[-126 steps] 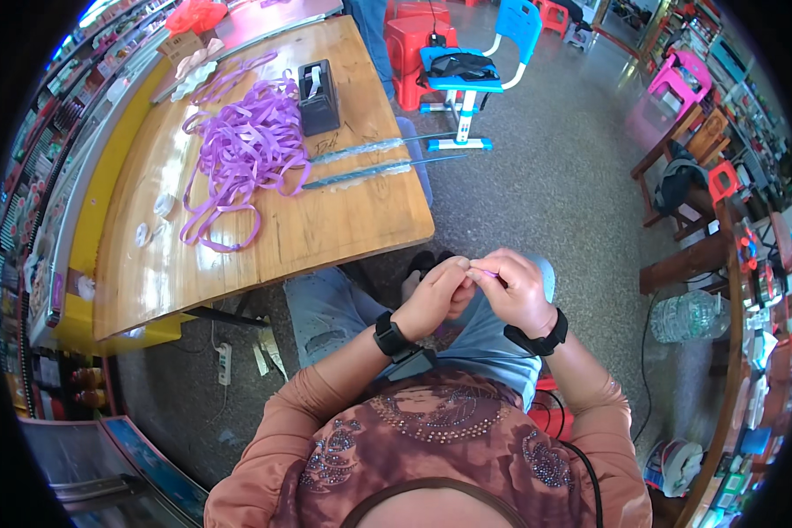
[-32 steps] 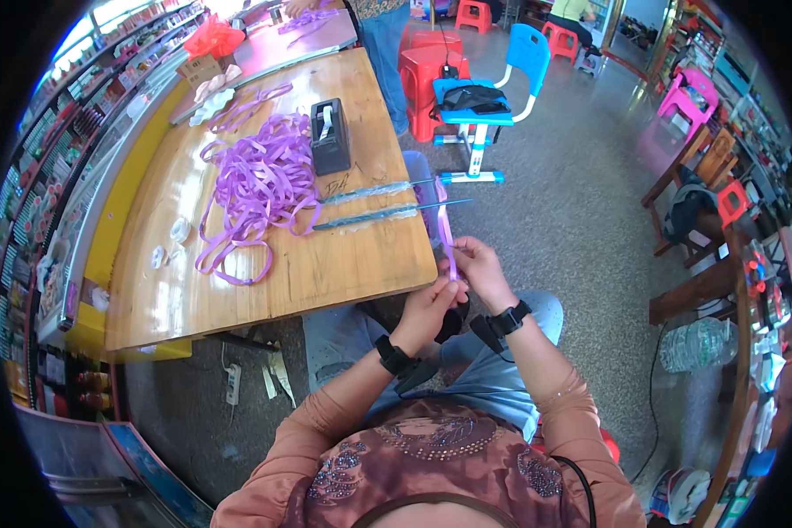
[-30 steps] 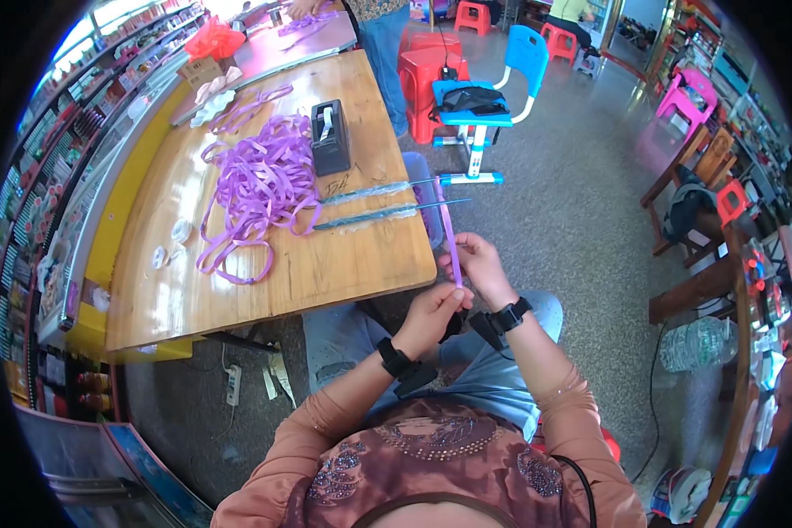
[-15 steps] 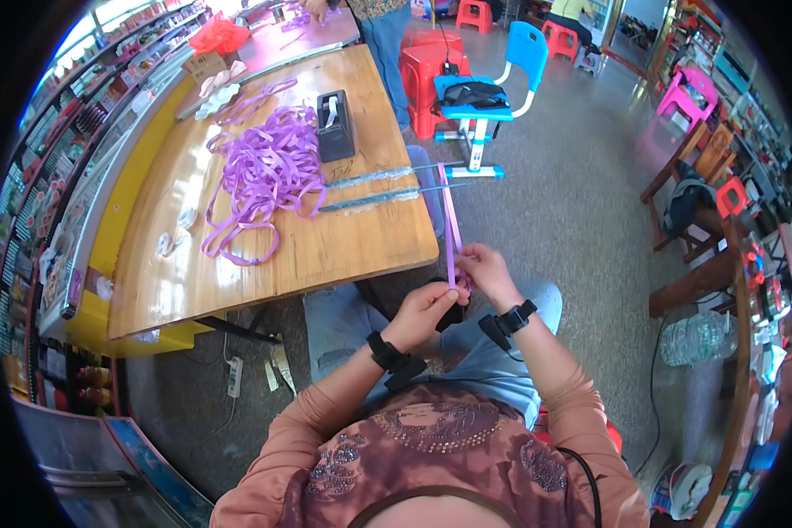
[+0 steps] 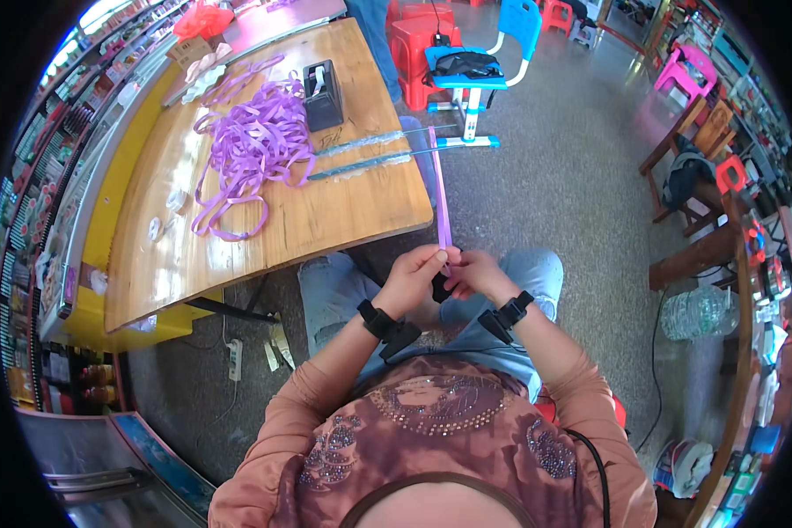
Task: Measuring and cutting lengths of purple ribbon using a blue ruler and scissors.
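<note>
The two hands are close together, touching, in front of the table [image 5: 352,211]. The left hand [image 5: 420,271] pinches a purple ribbon [image 5: 441,198] between thumb and finger; the right hand [image 5: 475,272] has bent fingers beside it — what they grip, I cannot tell. The ribbon runs from the hands, beyond the table's edge, up to two thin rods [image 5: 361,165].

and there it is, white glare streaking the desk [image 5: 326,220] along its left edge, light flooding in from that side; under the near edge the floor [image 5: 185,383] sits dim, while shelves [image 5: 31,207] bend and soften toward the black fisheye rim!
</note>
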`<act>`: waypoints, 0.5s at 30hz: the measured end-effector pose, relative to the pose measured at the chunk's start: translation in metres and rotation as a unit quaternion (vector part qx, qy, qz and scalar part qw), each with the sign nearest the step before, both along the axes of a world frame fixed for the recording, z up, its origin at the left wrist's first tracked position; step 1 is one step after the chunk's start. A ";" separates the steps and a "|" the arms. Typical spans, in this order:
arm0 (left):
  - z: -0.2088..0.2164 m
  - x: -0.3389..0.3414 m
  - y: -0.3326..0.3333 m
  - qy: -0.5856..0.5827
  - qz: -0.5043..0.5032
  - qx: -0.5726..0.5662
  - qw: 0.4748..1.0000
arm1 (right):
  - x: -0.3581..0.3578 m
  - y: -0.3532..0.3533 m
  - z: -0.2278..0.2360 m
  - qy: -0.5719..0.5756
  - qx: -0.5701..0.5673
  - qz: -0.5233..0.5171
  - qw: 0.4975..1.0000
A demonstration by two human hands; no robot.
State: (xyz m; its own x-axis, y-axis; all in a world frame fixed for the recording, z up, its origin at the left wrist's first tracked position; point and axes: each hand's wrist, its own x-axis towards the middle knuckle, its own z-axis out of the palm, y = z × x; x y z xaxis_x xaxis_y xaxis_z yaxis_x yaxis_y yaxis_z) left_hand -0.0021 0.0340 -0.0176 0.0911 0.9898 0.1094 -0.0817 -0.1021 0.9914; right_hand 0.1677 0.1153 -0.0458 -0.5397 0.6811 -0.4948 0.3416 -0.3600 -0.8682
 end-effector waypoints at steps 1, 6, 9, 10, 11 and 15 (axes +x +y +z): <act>-0.002 0.000 0.002 -0.006 0.009 -0.012 1.000 | 0.001 -0.002 -0.002 0.000 -0.014 0.024 1.000; -0.013 -0.003 0.009 -0.048 0.005 -0.069 0.996 | 0.004 -0.007 -0.006 -0.020 -0.023 0.070 0.997; -0.031 -0.008 0.014 -0.061 -0.028 -0.087 0.994 | 0.007 -0.012 0.003 -0.019 -0.024 0.079 0.996; -0.034 -0.008 0.013 -0.062 -0.028 -0.088 0.994 | 0.008 -0.014 0.006 -0.016 -0.023 0.080 0.996; -0.037 -0.008 0.012 -0.065 -0.033 -0.094 0.993 | 0.009 -0.014 0.006 -0.016 -0.024 0.080 0.996; -0.040 -0.008 0.009 -0.055 -0.056 -0.141 0.987 | 0.013 -0.016 0.012 -0.016 -0.032 0.086 0.996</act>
State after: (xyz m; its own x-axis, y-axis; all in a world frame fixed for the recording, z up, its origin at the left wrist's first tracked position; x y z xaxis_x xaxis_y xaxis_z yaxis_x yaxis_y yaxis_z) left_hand -0.0105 0.0428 -0.0572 0.2038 0.9669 -0.1537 -0.1850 0.1922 0.9637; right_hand 0.1803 0.0994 -0.0339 -0.6291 0.5468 -0.5525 0.4298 -0.3476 -0.8334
